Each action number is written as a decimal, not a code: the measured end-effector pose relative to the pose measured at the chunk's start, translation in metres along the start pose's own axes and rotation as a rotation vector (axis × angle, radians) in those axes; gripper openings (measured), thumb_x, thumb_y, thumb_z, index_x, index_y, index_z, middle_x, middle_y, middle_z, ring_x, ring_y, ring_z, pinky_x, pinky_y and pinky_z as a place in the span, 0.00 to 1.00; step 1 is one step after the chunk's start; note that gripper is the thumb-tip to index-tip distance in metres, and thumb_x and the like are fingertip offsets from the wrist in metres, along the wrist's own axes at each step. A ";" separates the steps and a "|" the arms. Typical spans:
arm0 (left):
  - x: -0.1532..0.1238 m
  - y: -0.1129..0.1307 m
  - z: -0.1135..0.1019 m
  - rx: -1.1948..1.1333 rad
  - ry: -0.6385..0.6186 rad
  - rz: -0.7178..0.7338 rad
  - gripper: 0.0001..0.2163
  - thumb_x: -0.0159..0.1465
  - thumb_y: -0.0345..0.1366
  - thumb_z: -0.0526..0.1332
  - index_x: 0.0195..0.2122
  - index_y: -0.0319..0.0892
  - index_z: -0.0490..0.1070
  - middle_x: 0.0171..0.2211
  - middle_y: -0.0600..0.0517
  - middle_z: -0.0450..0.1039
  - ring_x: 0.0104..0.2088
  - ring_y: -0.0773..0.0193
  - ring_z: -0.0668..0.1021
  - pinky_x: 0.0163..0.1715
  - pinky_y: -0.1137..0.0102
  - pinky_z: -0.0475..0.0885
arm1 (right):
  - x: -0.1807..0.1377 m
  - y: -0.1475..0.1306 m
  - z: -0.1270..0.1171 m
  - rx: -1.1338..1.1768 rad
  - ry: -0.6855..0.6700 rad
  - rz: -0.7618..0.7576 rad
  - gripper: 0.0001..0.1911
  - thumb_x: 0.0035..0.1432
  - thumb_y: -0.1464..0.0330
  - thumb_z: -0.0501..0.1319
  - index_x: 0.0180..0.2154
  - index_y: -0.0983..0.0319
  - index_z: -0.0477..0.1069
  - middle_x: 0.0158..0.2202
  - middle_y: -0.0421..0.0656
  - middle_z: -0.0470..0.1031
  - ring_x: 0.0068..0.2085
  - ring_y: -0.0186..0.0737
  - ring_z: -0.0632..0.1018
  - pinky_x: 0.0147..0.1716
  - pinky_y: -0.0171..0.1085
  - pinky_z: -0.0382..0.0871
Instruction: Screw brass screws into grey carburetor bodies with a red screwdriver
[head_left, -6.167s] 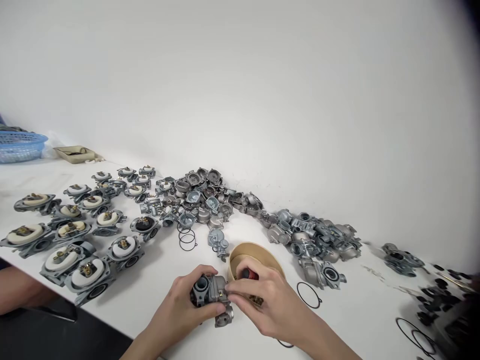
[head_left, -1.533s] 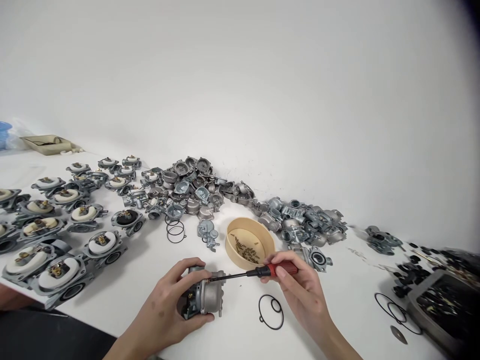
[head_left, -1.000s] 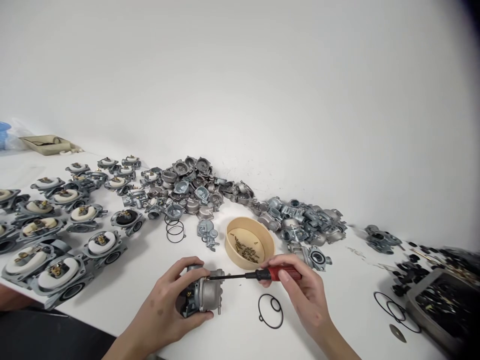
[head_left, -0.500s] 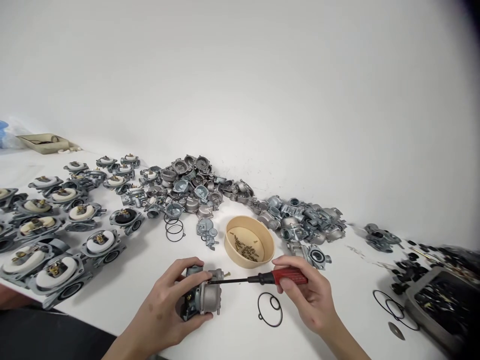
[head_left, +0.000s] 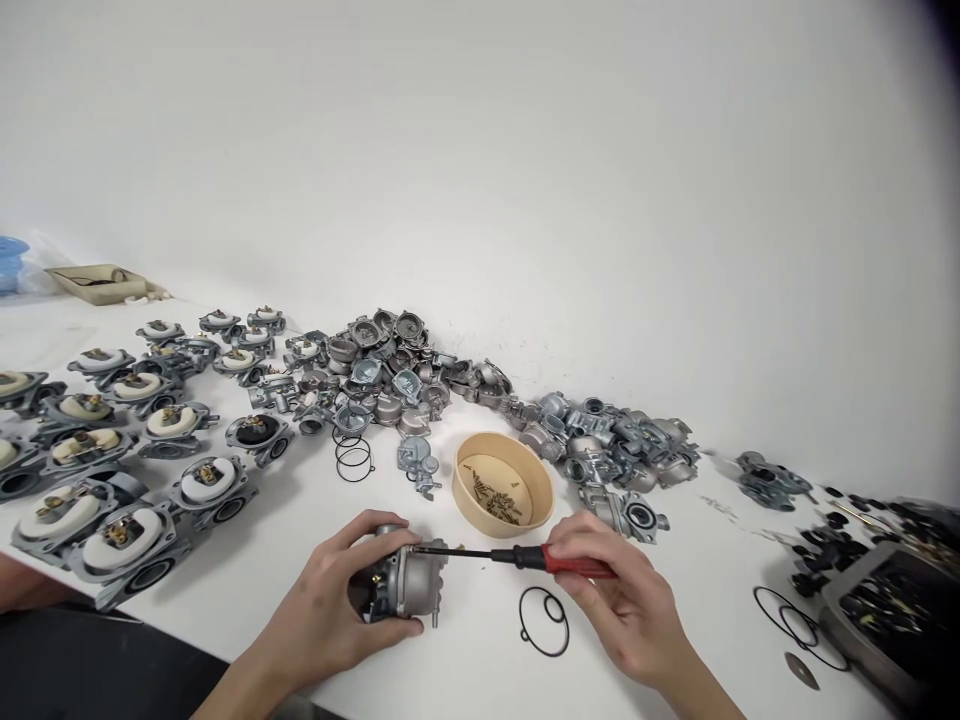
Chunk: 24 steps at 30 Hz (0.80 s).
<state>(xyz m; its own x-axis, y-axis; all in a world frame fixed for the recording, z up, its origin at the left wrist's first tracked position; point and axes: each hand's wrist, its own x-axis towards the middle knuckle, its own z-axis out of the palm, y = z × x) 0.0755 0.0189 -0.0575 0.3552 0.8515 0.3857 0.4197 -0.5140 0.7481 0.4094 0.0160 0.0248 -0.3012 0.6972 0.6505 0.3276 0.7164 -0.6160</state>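
Note:
My left hand is closed around a grey metal carburetor, which lies on its side with the float bowl facing right. In my right hand is a screwdriver with a red and black handle, held level. Its thin shaft points left, and the tip meets the upper edge of the bowl, close to my left index finger. A brass screw shows beside the shaft. Just beyond the carburetor stands a round tan tub with many small brass screws inside.
Carburetor bodies with white floats stand in rows at left. Float bowls are heaped at the back, and more carburetors are piled right of the tub. Black rubber rings lie near my right hand. A metal tray sits far right.
The screwdriver's tip has shifted slightly up and left along the bowl edge, and the carburetor has turned a little in my left hand. The whole view has drifted slightly.

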 end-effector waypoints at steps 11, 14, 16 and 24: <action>0.000 0.001 0.003 0.006 0.006 0.043 0.28 0.68 0.43 0.74 0.68 0.62 0.71 0.67 0.46 0.71 0.58 0.47 0.82 0.55 0.58 0.82 | -0.017 0.019 0.004 -0.087 0.078 0.268 0.13 0.76 0.61 0.60 0.44 0.55 0.84 0.21 0.38 0.73 0.17 0.32 0.65 0.18 0.34 0.60; 0.000 0.001 0.002 0.024 0.009 0.061 0.29 0.67 0.41 0.74 0.68 0.61 0.71 0.66 0.45 0.71 0.58 0.47 0.82 0.55 0.58 0.82 | -0.018 0.020 0.003 -0.121 0.099 0.211 0.11 0.73 0.60 0.64 0.49 0.54 0.84 0.28 0.42 0.79 0.22 0.37 0.73 0.22 0.36 0.69; 0.001 0.001 0.002 0.038 0.007 0.077 0.29 0.67 0.40 0.74 0.68 0.61 0.70 0.66 0.46 0.70 0.58 0.47 0.82 0.55 0.57 0.82 | -0.016 0.019 0.003 -0.114 0.104 0.144 0.12 0.71 0.61 0.66 0.53 0.54 0.83 0.33 0.46 0.81 0.31 0.44 0.80 0.30 0.39 0.78; 0.002 0.003 0.004 0.098 0.044 0.139 0.30 0.69 0.35 0.71 0.69 0.61 0.67 0.66 0.44 0.68 0.61 0.47 0.80 0.55 0.57 0.81 | -0.015 0.011 0.018 0.257 0.200 0.547 0.20 0.76 0.49 0.60 0.52 0.56 0.79 0.36 0.43 0.82 0.15 0.28 0.70 0.17 0.32 0.69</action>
<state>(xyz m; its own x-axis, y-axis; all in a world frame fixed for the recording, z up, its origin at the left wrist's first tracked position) 0.0811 0.0181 -0.0567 0.3794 0.7743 0.5065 0.4495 -0.6327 0.6306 0.4013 0.0144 -0.0001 0.0301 0.9634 0.2665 0.1543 0.2590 -0.9535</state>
